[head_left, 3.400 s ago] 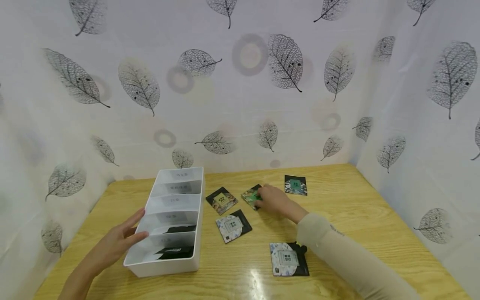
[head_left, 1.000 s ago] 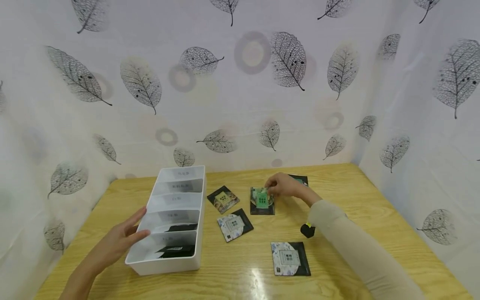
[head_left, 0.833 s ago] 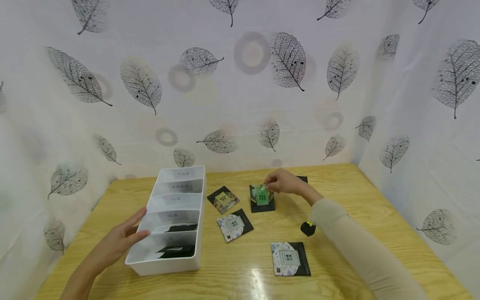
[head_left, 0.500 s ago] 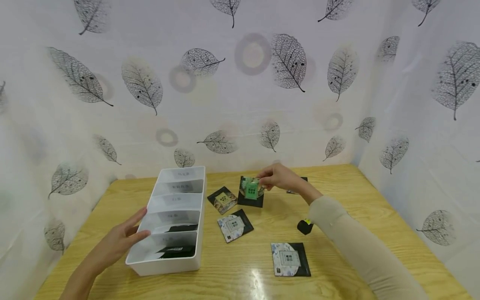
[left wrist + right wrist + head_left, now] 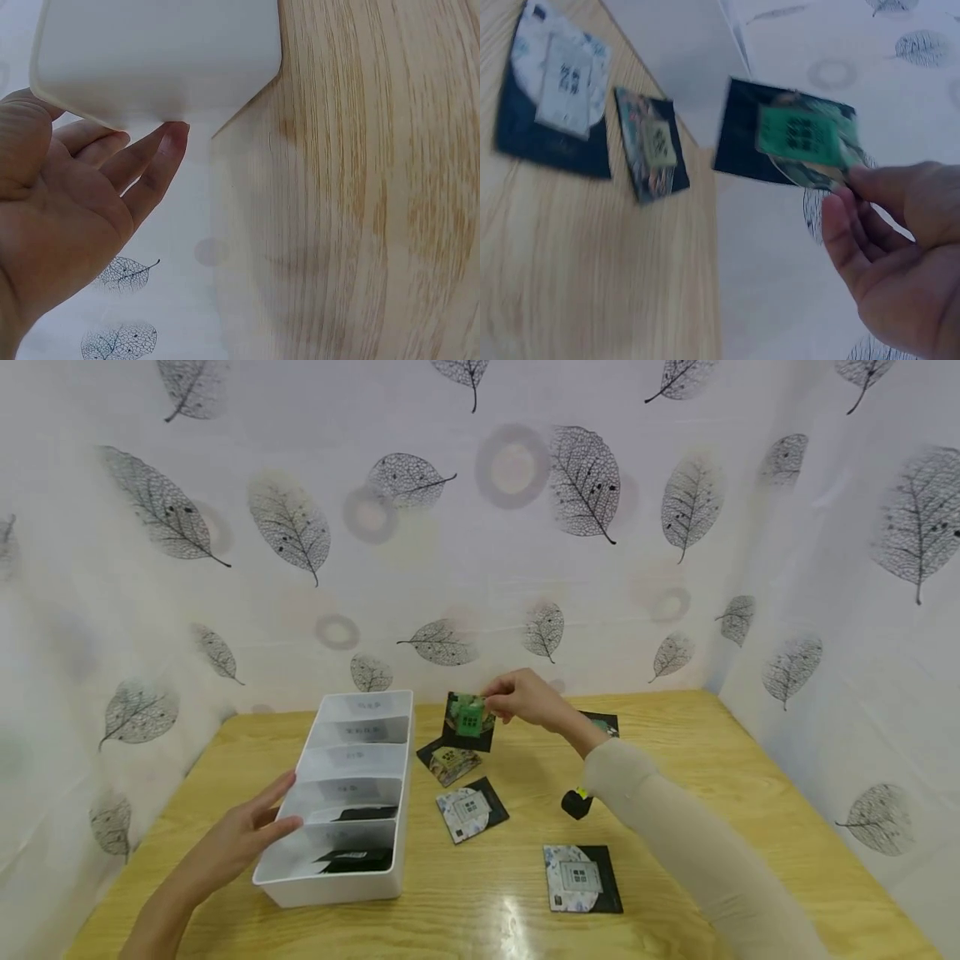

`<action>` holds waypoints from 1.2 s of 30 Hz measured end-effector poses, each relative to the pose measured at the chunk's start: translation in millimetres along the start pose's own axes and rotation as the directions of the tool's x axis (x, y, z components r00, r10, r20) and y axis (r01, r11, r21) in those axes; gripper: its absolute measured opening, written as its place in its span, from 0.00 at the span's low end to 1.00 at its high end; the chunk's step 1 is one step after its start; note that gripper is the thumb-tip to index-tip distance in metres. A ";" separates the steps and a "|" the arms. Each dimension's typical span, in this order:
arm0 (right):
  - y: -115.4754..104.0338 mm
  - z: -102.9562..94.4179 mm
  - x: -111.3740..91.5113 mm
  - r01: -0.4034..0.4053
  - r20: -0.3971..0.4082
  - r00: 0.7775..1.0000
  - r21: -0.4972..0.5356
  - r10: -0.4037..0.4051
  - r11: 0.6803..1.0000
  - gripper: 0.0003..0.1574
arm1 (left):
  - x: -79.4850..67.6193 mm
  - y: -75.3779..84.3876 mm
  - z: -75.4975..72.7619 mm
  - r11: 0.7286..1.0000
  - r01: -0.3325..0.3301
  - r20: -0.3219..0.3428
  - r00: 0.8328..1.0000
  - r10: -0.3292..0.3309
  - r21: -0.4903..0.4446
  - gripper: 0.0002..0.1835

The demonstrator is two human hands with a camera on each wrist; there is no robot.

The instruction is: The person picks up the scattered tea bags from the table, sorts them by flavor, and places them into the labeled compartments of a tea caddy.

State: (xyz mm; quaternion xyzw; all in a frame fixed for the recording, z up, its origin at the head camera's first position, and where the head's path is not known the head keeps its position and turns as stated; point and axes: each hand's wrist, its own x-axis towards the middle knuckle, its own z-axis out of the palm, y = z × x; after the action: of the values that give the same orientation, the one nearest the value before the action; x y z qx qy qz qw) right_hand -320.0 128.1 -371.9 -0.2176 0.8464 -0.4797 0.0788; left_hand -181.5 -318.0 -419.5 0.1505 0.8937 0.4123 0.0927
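My right hand (image 5: 517,697) pinches a black packet with a green label (image 5: 468,720) by its edge and holds it in the air above the table, near the far end of the white divided box (image 5: 352,760). The right wrist view shows the same green-label packet (image 5: 799,142) between my fingertips (image 5: 847,225). My left hand (image 5: 243,835) rests with straight fingers against the left side of the box; in the left wrist view its fingers (image 5: 142,161) touch the box wall (image 5: 157,60). Two near compartments hold dark packets (image 5: 352,860).
Several packets lie on the wooden table (image 5: 712,793): a yellow-label one (image 5: 450,762), a pale one (image 5: 471,810), another pale one (image 5: 581,878) near the front, a green one (image 5: 602,723) behind my right forearm. A small black object (image 5: 576,802) hangs under my right forearm. Leaf-print curtains enclose the table.
My right hand picked the green-label packet up off the table and carried it up and to the left, towards the box. The left hand stayed put.
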 end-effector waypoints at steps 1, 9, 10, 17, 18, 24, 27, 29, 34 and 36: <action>-3.8 3.8 5.4 0.011 -0.035 0.999 0.006 -0.011 1.000 0.14 | 0.1 0.0 -0.1 1.000 -0.001 -0.002 1.000 0.001 0.002 0.41; -40.4 41.6 47.6 0.177 -0.277 0.942 -0.070 -0.189 0.982 0.10 | 2.0 0.5 -0.8 1.000 -0.003 -0.001 1.000 0.003 -0.005 0.41; -44.3 47.8 52.4 0.198 -0.296 0.930 -0.093 -0.217 0.976 0.10 | 1.8 0.7 -0.9 1.000 -0.002 -0.002 1.000 0.002 -0.008 0.41; -55.6 90.2 77.3 0.298 -0.350 0.856 -0.266 -0.380 0.917 0.08 | 0.3 1.4 -0.6 0.999 -0.001 -0.020 1.000 0.000 -0.035 0.41; -55.2 95.7 79.4 0.309 -0.341 0.851 -0.288 -0.399 0.906 0.08 | 0.3 1.5 -0.5 0.999 -0.004 -0.023 1.000 0.003 -0.038 0.41; -47.7 123.1 87.3 0.318 -0.255 0.855 -0.428 -0.451 0.846 0.06 | 0.7 3.0 -0.5 0.997 -0.013 -0.014 1.000 0.012 -0.071 0.41; -43.9 130.7 87.8 0.307 -0.222 0.857 -0.507 -0.466 0.806 0.06 | 1.2 3.7 -0.6 0.996 -0.013 -0.013 1.000 0.012 -0.090 0.42; -41.3 133.9 87.7 0.293 -0.191 0.865 -0.557 -0.464 0.777 0.08 | 1.5 3.8 -0.7 0.996 -0.011 -0.013 1.000 0.010 -0.094 0.42; -33.3 138.4 86.4 0.265 -0.071 0.902 -0.687 -0.425 0.677 0.15 | 0.9 2.0 -1.3 0.997 -0.002 -0.005 1.000 0.002 -0.079 0.42; -30.8 139.3 85.0 0.256 -0.027 0.916 -0.730 -0.401 0.634 0.18 | 0.3 1.0 -1.4 0.997 0.003 0.001 1.000 -0.003 -0.074 0.42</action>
State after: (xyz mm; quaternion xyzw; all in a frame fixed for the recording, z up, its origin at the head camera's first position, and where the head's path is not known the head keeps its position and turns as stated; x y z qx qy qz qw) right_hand -339.3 -31.6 -412.9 -0.3358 0.9142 -0.1384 -0.1801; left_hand -182.0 -318.3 -417.8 0.1459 0.8780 0.4449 0.0990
